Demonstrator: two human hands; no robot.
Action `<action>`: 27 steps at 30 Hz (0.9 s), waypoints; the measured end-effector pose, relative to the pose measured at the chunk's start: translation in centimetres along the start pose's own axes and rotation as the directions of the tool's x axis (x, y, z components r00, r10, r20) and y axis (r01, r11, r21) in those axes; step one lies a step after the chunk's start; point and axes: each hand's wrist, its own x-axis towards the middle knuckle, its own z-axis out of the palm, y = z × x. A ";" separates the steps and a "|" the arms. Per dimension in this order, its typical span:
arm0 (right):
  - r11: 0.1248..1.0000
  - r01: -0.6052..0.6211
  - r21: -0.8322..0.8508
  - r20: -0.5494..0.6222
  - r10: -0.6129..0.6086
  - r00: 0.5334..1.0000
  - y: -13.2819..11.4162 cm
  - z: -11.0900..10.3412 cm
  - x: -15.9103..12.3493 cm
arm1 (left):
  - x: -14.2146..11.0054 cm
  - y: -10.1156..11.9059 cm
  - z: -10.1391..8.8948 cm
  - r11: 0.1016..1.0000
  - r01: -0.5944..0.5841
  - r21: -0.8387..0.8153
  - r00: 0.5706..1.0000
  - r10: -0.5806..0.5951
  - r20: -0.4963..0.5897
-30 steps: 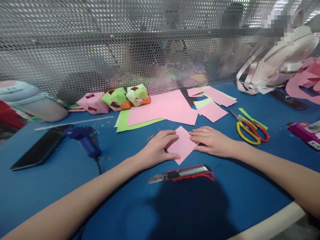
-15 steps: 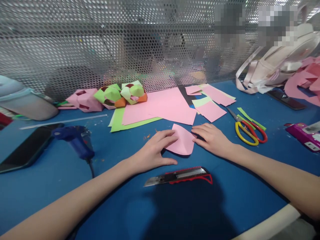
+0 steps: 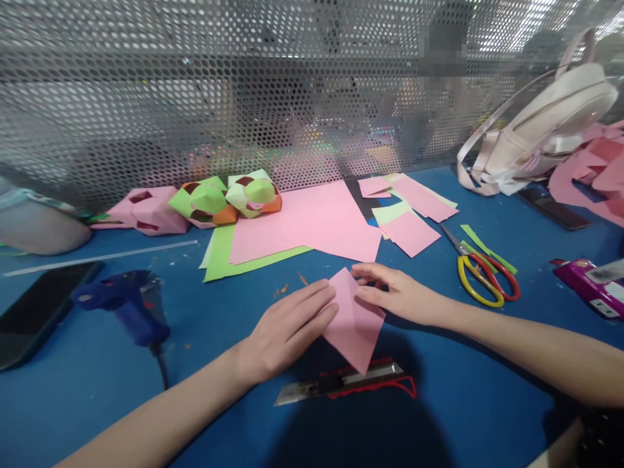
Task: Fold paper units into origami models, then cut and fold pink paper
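A small square of pink paper (image 3: 355,325) with a crease down its middle stands between my hands, one corner pointing toward me. Its left edge is held by my left hand (image 3: 287,331), fingers long and together with the thumb below. On the upper right edge, the bent fingers and thumb of my right hand (image 3: 394,292) grip it. A utility knife (image 3: 341,383) with a red-edged handle and bared blade lies just below, partly covered by the paper's lower corner.
Pink sheets (image 3: 312,221) and cut pink pieces (image 3: 412,231) lie behind. Scissors (image 3: 480,279) rest at right, near a purple device (image 3: 587,279). At left are a blue glue gun (image 3: 127,302), a phone (image 3: 43,312) and folded paper balls (image 3: 207,200). A backpack (image 3: 546,130) stands back right.
The paper has been turned and opened out from a curved fold into a creased diamond, nearer the knife. My left fingers closed onto its edge; the right hand moved to its upper edge.
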 end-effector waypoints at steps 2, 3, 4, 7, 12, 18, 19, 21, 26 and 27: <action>0.960 -0.098 0.264 0.080 0.080 0.994 -0.4 0.5 0.0 | 0.2 0.2 -0.8 0.998 0.008 -0.061 1.000 -0.007 0.009; 0.919 -0.150 0.365 0.131 0.109 0.985 -0.6 0.6 0.0 | 0.3 0.3 -1.1 0.996 0.018 -0.088 1.000 -0.017 0.015; 0.881 -0.196 0.431 0.173 0.133 0.976 -0.8 0.6 -0.1 | 0.4 0.4 -1.2 0.994 0.022 -0.102 1.000 -0.020 0.019; 0.886 -0.194 0.420 0.099 0.168 0.981 -0.6 -1.5 0.4 | 0.5 0.4 -1.1 0.998 -0.009 -0.060 1.000 0.009 -0.013; 0.985 -0.093 -0.144 -0.463 0.016 0.886 3.4 -10.4 2.9 | 0.2 -0.4 0.5 0.994 0.064 0.093 0.998 -0.061 -0.032; 0.829 -0.302 -0.471 -0.586 -0.039 0.809 6.3 -16.0 4.6 | 0.5 -0.7 1.2 0.982 0.121 0.144 0.993 -0.120 -0.018; 0.806 -0.296 -0.513 -0.586 -0.077 0.807 6.0 -15.6 4.8 | 0.6 -0.7 1.1 0.982 0.127 0.142 0.992 -0.126 -0.010; 0.757 -0.222 -0.614 -0.530 -0.187 0.827 4.8 -13.7 5.2 | 0.8 -0.7 1.1 0.981 0.144 0.131 0.989 -0.145 -0.004; 0.521 0.262 -0.813 0.037 -0.401 0.915 2.8 -6.3 6.3 | 1.0 -0.6 0.8 0.979 0.178 0.098 0.984 -0.178 -0.009; 0.461 0.290 -0.839 0.090 -0.408 0.909 2.8 -5.1 6.4 | 1.1 -0.6 0.8 0.979 0.180 0.097 0.984 -0.180 -0.011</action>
